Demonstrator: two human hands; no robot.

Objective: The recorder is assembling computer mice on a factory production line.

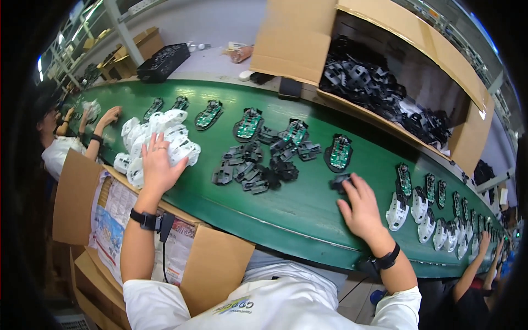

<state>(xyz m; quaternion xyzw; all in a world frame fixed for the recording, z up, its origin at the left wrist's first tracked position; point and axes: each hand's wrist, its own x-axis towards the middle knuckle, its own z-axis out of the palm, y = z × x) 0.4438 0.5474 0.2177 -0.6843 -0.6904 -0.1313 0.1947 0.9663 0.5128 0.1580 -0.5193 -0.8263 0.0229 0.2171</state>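
Note:
My left hand [159, 165] lies with its fingers stretched out on a heap of white plastic shells [170, 132] at the left of the green belt. The shells' undersides near the palm are hidden. Right of the middle, my right hand [363, 206] reaches over the belt, thumb apart from the fingers. Its fingertips touch a small black plastic part [340, 181], slightly blurred. Between my hands sits a loose pile of black plastic parts [247, 170]. Behind it, green circuit boards on black bases [248, 125] stand in a row; another such board [338, 153] is just beyond my right hand.
A large cardboard box [467, 129] full of black parts stands behind the belt [308, 220]. White shells with boards [426, 225] line the right side. An open carton [214, 264] with newspaper is near my left arm. Other people work at both ends; a black tray [163, 62] sits far left.

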